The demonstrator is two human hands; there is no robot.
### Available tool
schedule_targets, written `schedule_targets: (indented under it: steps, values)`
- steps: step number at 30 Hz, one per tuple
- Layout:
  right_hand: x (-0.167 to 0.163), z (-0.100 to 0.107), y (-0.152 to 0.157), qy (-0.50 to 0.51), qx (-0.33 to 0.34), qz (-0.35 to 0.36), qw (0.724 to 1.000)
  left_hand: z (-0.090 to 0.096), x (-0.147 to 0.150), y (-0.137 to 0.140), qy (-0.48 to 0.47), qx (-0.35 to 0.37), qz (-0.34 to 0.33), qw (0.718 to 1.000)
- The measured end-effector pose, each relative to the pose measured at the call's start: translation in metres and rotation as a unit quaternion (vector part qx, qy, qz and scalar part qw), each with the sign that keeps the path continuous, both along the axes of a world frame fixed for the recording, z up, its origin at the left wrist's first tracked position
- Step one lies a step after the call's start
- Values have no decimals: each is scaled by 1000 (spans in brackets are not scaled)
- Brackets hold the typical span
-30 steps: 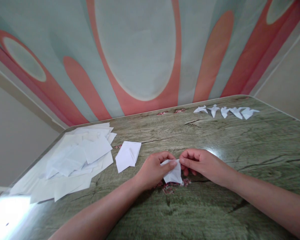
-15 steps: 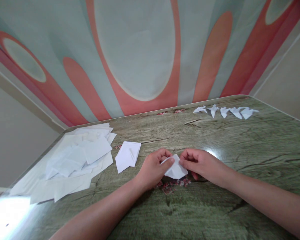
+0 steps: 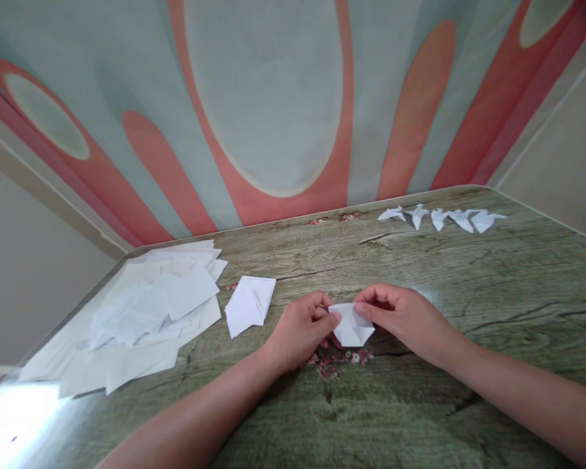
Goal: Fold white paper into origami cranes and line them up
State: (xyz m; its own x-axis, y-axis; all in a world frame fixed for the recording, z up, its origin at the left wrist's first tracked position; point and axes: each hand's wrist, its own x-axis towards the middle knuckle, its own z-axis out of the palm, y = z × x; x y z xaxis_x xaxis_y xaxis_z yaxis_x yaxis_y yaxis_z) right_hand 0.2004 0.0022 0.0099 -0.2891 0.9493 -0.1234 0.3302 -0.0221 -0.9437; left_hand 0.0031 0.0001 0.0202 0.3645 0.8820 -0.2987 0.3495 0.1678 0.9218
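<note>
A small folded piece of white paper (image 3: 352, 333) is held between my two hands, just above the table's front middle. My left hand (image 3: 303, 327) pinches its left edge, thumb on the near face and fingers behind. At its upper right corner, my right hand (image 3: 395, 316) grips it between thumb and fingers. The paper has a straight top edge and a creased flap across its lower part. Some fingertips of both hands are hidden behind it.
A spread pile of white paper sheets (image 3: 185, 296) covers the table's left side. Beside it lies a small stack of cut paper (image 3: 247, 309). Several folded paper birds (image 3: 438, 219) stand in a row at the back right of the wood-patterned table (image 3: 293, 410).
The paper's pointed top has become a straight edge, and a flap now shows across its lower part. My right hand has shifted slightly up and right.
</note>
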Motion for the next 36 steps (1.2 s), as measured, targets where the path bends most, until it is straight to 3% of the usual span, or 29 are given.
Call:
schedule_targets:
  steps: [6, 16, 25, 31, 36]
  values:
    - [0, 1, -1, 6, -3, 12, 1000, 1, 1, -2, 8, 34, 14, 999]
    - [3, 3, 0, 2, -34, -8, 999, 3, -1, 3, -84, -2, 66, 994]
    - [-1, 1, -1, 42, -47, 7, 998, 2, 6, -2, -76, -1, 61, 995]
    - [-4, 5, -4, 13, -16, -8, 1000, -3, 7, -2, -93, -49, 40, 994]
    - [-4, 6, -5, 13, 2, 25, 1000, -3, 6, -1, -107, -60, 49, 991]
